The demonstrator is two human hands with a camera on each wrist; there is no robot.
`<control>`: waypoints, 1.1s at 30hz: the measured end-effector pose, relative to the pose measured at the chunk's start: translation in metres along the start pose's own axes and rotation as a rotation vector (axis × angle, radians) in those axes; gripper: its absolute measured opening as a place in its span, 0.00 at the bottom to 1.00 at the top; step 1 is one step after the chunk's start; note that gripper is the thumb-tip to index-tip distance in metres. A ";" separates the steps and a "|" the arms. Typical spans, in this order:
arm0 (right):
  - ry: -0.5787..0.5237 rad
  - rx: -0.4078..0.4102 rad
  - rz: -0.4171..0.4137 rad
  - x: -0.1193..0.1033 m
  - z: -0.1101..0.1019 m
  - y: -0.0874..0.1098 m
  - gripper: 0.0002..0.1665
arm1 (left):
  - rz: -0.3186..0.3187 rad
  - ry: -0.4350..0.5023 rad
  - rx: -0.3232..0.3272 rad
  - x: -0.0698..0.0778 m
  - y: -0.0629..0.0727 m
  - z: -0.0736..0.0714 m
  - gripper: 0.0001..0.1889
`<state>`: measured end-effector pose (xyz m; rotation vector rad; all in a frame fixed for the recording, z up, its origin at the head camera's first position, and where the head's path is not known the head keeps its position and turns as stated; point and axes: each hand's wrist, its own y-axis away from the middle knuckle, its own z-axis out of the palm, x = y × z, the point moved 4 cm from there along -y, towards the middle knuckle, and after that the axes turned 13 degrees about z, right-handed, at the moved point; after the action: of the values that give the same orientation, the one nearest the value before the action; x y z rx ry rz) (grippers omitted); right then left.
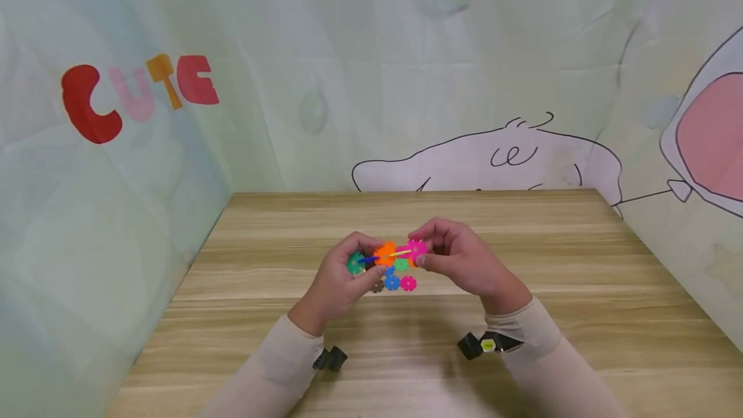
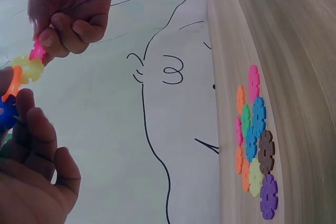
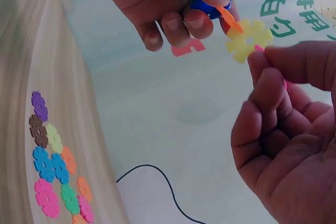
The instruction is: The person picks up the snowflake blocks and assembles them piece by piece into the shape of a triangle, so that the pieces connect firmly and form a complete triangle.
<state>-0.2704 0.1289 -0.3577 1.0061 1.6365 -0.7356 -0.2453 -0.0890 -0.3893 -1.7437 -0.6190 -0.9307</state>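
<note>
A short chain of interlocking snowflake discs hangs between both hands above the table. Its pieces run from a green disc [image 1: 356, 263] through a blue disc [image 2: 7, 113], an orange disc [image 1: 385, 254] and a yellow disc [image 3: 249, 40] to a pink disc [image 1: 415, 250]. My left hand [image 1: 342, 273] pinches the orange disc between thumb and finger. The right hand [image 1: 462, 259] pinches the pink disc at the chain's other end, its remaining fingers curled. In the right wrist view, fingers mostly cover the pink disc.
On the wooden table [image 1: 261, 321] below lie several loose discs, among them a purple disc [image 2: 269, 196], a brown disc [image 2: 266, 151] and a pink loose disc [image 3: 47, 198]. A printed cloth backdrop [image 1: 278, 115] rises behind the table and along both sides.
</note>
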 end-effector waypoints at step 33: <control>0.078 -0.146 0.002 0.011 0.034 -0.008 0.12 | 0.056 -0.070 0.371 0.000 -0.004 -0.021 0.24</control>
<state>-0.2638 0.0994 -0.3775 0.9415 1.7301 -0.5732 -0.2548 -0.1070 -0.3834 -1.4569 -0.7336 -0.6687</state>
